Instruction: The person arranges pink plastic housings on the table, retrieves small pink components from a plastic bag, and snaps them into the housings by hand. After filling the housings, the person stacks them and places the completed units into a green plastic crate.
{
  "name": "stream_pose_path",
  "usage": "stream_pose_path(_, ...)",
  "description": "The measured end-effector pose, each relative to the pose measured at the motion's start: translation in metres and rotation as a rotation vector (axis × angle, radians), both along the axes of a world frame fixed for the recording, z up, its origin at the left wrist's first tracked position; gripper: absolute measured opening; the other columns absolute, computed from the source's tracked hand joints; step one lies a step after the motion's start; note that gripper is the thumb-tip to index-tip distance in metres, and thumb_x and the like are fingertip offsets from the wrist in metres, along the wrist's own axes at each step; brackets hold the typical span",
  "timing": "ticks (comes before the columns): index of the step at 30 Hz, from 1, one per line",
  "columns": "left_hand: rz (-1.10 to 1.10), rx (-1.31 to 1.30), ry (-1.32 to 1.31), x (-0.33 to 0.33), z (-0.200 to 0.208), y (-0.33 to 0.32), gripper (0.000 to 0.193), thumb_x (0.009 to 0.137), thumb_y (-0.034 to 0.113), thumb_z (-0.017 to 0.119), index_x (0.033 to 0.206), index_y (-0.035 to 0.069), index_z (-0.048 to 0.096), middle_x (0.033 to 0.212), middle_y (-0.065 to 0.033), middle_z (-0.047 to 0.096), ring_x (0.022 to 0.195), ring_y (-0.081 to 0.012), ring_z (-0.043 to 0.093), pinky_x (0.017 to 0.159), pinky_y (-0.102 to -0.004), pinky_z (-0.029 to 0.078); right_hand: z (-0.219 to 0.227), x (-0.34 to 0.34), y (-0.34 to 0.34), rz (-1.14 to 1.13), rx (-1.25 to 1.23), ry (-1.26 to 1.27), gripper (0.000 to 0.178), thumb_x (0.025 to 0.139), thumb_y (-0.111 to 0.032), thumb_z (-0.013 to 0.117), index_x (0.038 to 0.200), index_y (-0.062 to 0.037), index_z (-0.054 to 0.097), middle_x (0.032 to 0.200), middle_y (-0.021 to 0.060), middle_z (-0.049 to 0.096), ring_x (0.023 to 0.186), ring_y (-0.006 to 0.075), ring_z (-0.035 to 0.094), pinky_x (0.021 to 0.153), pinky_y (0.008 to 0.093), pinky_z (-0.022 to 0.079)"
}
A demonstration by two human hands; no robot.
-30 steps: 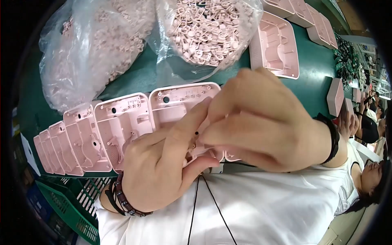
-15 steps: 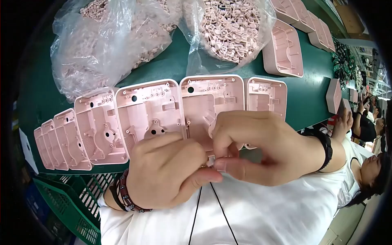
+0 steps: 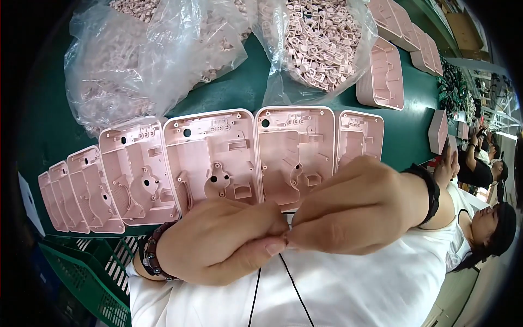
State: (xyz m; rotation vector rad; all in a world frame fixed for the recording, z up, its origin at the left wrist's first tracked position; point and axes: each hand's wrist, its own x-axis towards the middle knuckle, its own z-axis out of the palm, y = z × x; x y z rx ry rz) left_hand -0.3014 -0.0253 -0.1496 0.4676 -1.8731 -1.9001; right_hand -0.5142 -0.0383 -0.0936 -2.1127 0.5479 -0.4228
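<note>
Close in front of my white shirt, my left hand [image 3: 226,240] and my right hand [image 3: 348,212] meet fingertip to fingertip. Both are closed in a pinch. Whatever sits between the fingertips is too small and too covered to make out. Just beyond them stands a row of open pink plastic housings, with round holes and moulded posts inside. My left hand is nearest one large housing [image 3: 204,158]; my right hand hides the lower part of another housing [image 3: 280,152] and of the smaller housing [image 3: 354,133] at the row's right end.
Clear plastic bags [image 3: 136,71] of small pink parts [image 3: 324,46] lie on the green table [image 3: 229,90] behind the row. More pink housings [image 3: 379,76] stand at the back right. A green crate [image 3: 81,278] is at lower left. A person [image 3: 479,229] is at the right.
Both hands have turned and drawn in, so their fingertips now touch. My right fingers have curled from a more open pinch. The view has shifted slightly.
</note>
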Motion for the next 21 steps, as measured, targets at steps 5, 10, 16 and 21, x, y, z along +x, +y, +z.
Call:
stream_pose_path(5, 0.183, -0.354, -0.289, -0.007, -0.002, 0.009, 0.024, 0.079, 0.026, 0.061, 0.088, 0.005, 0.052, 0.063, -0.0053, 0.055, 0.056, -0.0218, 0.056, 0.049, -0.0316, 0.042, -0.023, -0.019, -0.037, -0.172, -0.212, 0.182, 0.009, 0.07, -0.006, 0.065, 0.077, -0.0044, 0.061, 0.071, 0.0052, 0.058, 0.063, 0.021, 0.058, 0.052, 0.03, 0.046)
stream_pose_path(10, 0.153, -0.596, -0.508, -0.012, -0.008, 0.015, 0.028, 0.073, 0.026, 0.064, 0.092, 0.007, 0.055, 0.062, -0.0054, 0.055, 0.055, -0.0219, 0.055, 0.048, -0.0329, 0.041, -0.047, -0.011, -0.054, 0.036, -0.616, 0.356, 0.006, 0.063, -0.012, 0.061, 0.067, -0.0087, 0.058, 0.082, 0.0028, 0.053, 0.074, 0.0187, 0.051, 0.064, 0.03, 0.042)
stream_pose_path(16, 0.123, -0.671, -0.544, -0.014, -0.013, 0.021, 0.027, 0.073, 0.025, 0.064, 0.093, 0.008, 0.056, 0.063, -0.0058, 0.055, 0.057, -0.022, 0.055, 0.049, -0.032, 0.043, -0.055, 0.002, -0.059, 0.174, -0.695, 0.481, 0.01, 0.061, -0.018, 0.058, 0.068, -0.0104, 0.06, 0.094, -0.0005, 0.05, 0.086, 0.0163, 0.046, 0.078, 0.03, 0.039)
stream_pose_path(21, 0.168, -0.618, -0.483, -0.011, -0.011, 0.018, 0.026, 0.074, 0.023, 0.064, 0.094, 0.007, 0.057, 0.063, -0.0061, 0.055, 0.057, -0.0217, 0.056, 0.05, -0.0323, 0.043, -0.046, -0.002, -0.05, 0.138, -0.681, 0.566, 0.015, 0.065, -0.02, 0.059, 0.076, -0.0133, 0.067, 0.107, -0.0029, 0.05, 0.097, 0.0175, 0.046, 0.089, 0.0341, 0.036)
